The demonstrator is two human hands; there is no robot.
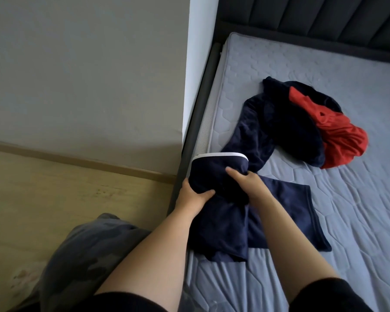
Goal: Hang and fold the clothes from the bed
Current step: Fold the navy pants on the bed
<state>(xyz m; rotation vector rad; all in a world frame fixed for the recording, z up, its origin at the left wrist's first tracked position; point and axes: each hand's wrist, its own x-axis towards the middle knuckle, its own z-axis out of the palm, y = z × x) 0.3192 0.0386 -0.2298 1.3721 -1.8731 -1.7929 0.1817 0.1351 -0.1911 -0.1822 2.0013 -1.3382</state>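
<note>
A navy garment with a white band (218, 174) lies bunched at the near left edge of the bed, its lower part (286, 208) spread flat on the mattress. My left hand (193, 195) grips its left side, thumb on top. My right hand (245, 183) grips the bunched middle of the same garment. Behind it a dark navy fleece piece (277, 122) trails toward a crumpled pile, with a red garment (340, 136) lying on that pile.
The grey quilted mattress (347, 221) sits in a dark bed frame (198, 113) with a padded headboard (324, 16). A white wall corner (200, 52) stands left of the bed. Wooden floor (54, 188) lies at left; my camouflage trouser leg (88, 255) is below.
</note>
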